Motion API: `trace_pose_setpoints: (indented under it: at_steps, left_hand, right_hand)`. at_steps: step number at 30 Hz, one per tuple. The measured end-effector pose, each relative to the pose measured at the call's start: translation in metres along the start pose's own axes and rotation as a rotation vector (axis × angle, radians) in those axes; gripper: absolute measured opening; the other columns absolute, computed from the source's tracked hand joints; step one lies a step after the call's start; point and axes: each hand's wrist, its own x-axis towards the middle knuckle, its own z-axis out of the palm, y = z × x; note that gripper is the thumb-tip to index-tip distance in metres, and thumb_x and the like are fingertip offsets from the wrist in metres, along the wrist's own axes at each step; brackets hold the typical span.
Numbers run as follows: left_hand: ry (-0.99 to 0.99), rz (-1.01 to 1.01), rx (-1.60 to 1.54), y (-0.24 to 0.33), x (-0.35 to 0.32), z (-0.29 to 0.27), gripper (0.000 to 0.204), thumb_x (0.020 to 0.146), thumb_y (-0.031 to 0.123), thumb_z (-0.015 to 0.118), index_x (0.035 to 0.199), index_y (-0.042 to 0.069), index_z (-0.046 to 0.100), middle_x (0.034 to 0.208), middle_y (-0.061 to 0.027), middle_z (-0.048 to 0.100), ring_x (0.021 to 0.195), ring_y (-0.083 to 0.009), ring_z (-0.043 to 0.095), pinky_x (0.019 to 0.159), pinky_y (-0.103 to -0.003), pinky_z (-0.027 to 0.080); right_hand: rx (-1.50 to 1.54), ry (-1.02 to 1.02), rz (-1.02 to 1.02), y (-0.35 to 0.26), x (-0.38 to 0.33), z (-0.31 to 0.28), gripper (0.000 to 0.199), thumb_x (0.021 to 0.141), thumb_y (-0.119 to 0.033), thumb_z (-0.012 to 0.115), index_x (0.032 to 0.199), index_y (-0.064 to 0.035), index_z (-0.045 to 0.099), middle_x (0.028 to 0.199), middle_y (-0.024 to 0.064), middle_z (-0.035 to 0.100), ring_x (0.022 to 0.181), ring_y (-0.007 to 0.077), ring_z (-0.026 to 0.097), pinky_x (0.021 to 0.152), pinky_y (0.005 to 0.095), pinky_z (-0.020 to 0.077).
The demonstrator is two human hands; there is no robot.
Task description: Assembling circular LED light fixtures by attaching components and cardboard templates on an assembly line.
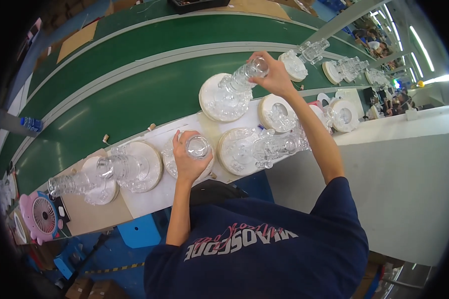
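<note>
Two clear glass figures on round white bases, each gripped at its top: left hand closed over one beneath its palm; right hand clasping another over the green conveyor belt. Probably rigid, brittle, slick; hold low, near base.

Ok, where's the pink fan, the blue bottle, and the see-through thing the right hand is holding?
Pink fan (44, 215), head view, on its round white grille.
Blue bottle (31, 123), head view, on the middle of its body.
Clear figure (239, 79), head view, on its body, just below the right hand (274, 77) that grips its top.
</note>
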Motion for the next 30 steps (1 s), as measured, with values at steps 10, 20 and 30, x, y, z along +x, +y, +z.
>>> trace_pose_setpoints:
  at_steps: [10,20,30]
  left_hand:
    - [-0.097,-0.042,-0.068,0.015,-0.024,-0.017,0.041,0.062,0.015,0.079,0.098,0.006,0.062,0.086,-0.0074,0.067,0.085,-0.0282,0.067,0.117,-0.051,0.029]
    - [-0.201,-0.138,-0.184,0.032,-0.042,-0.034,0.035,0.063,0.004,0.078,0.095,0.005,0.064,0.092,-0.0037,0.066,0.093,-0.0188,0.065,0.108,-0.039,0.040]
    - [-0.172,-0.341,-0.208,0.051,-0.047,-0.025,0.042,0.063,-0.001,0.077,0.102,0.004,0.063,0.106,-0.0063,0.065,0.104,-0.0164,0.062,0.095,-0.030,0.046]
  right_hand:
    - [0.081,-0.117,-0.047,-0.005,-0.024,0.017,0.057,0.064,-0.005,0.083,0.115,-0.0059,0.059,0.106,0.0101,0.073,0.098,0.0252,0.071,0.090,0.0342,0.0536]
    - [0.128,-0.257,-0.276,-0.022,-0.015,0.037,0.058,0.062,-0.010,0.083,0.115,-0.0071,0.060,0.107,0.0091,0.073,0.098,0.0270,0.071,0.090,0.0346,0.0536]
    - [0.113,-0.364,-0.301,-0.017,0.020,0.054,0.059,0.057,-0.013,0.081,0.113,-0.0101,0.061,0.106,0.0068,0.072,0.100,0.0239,0.068,0.092,0.0350,0.0523]
